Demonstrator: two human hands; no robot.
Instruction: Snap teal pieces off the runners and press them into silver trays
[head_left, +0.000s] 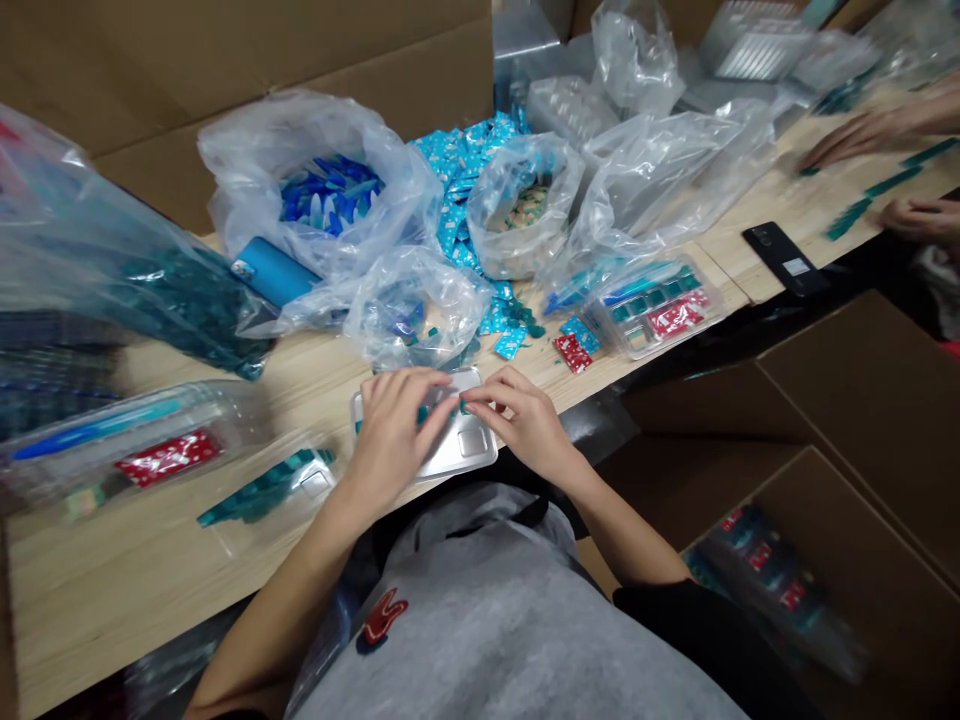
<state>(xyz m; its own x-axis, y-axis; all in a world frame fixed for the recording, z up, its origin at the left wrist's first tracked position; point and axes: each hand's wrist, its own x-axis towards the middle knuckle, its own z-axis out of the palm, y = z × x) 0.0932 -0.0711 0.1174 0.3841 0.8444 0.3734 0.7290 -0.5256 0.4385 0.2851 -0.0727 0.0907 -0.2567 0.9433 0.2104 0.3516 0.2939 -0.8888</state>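
Observation:
A shallow clear plastic tray (442,455) with moulded compartments lies at the table's front edge, before my body. My right hand (525,415) is over its right side, thumb and forefinger pinching a small teal piece (464,406). Over the tray's left side is my left hand (394,425), its thumb and fingers apart and the thumb tip close to that teal piece. Another teal piece (422,413) shows in the tray between the left thumb and fingers. The left hand hides part of the tray.
Behind the tray stand open plastic bags of small pieces (420,320) and blue items (330,195). Filled trays lie left (169,455) and right (660,310), near blue and red packets (574,353). A phone (784,258) and another person's hand (855,140) are farther right; a cardboard box (847,480) stands below.

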